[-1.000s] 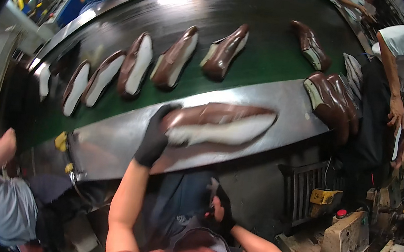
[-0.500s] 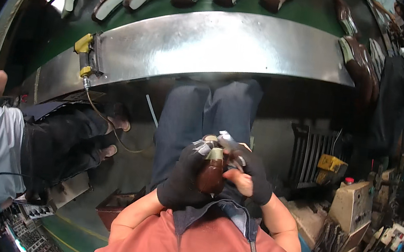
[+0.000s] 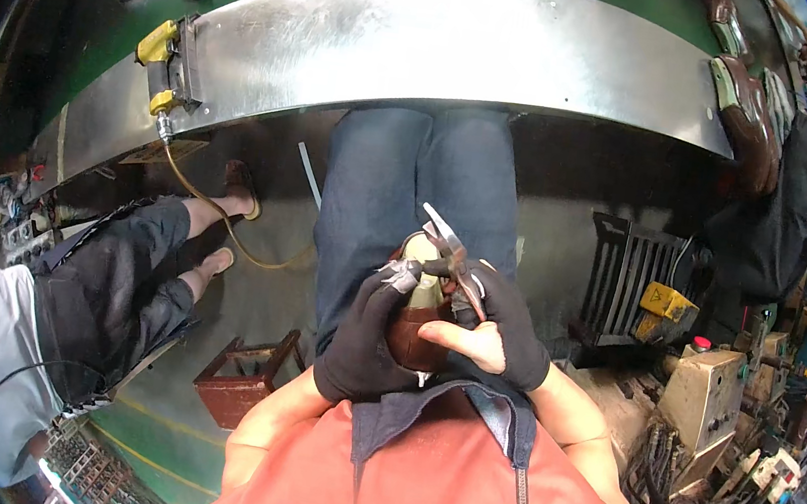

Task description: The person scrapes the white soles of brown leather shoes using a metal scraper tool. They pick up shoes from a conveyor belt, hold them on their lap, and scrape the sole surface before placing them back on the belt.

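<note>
Just beyond my denim apron (image 3: 385,419), the brown shoe (image 3: 413,337) is held close before me, its long axis running near to far: the rounded brown end points back at me, the pale part away; I cannot tell toe from heel. My black-gloved left grip (image 3: 367,343) is closed around its left side; my right grip (image 3: 504,337) is clenched on a metal hand tool (image 3: 449,241), tip pointing far and slightly left. Beyond, the metal counter (image 3: 428,49) carries a yellow tool (image 3: 157,45) at left.

One left hand (image 3: 364,343), one right hand (image 3: 509,336), one held brown shoe (image 3: 413,337), one pair of pincers (image 3: 453,250), one metal desk (image 3: 389,44), one yellow pneumatic gun (image 3: 158,48), one wooden stool (image 3: 226,402).
</note>
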`<act>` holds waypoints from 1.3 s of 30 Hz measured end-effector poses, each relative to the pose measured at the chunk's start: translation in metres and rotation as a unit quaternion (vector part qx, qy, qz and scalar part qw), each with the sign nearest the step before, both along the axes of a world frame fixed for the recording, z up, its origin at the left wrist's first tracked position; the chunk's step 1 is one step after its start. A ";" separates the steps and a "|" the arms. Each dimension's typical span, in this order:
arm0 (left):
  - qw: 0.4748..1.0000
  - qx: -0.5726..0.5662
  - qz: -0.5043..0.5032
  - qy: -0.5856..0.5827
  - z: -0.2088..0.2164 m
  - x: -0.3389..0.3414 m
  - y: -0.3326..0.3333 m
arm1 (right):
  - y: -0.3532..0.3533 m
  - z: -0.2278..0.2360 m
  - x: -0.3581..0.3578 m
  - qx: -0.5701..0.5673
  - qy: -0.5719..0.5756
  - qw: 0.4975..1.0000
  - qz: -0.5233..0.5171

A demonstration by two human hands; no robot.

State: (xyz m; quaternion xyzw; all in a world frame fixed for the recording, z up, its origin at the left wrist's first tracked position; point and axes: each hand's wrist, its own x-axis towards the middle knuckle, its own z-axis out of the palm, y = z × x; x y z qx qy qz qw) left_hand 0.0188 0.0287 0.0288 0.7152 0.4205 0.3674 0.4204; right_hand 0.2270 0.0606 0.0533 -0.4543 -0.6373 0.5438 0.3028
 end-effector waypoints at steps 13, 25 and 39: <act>0.986 -0.139 -0.026 -0.087 0.008 0.009 0.018 | -0.009 0.000 0.000 -0.058 -0.016 0.996 -0.069; 0.928 0.162 -0.173 0.286 0.047 0.003 0.055 | -0.007 -0.018 0.002 0.006 -0.052 0.995 -0.088; 0.916 -0.155 0.119 -0.350 0.057 0.047 0.329 | -0.049 -0.137 0.072 -0.200 0.015 0.898 -0.392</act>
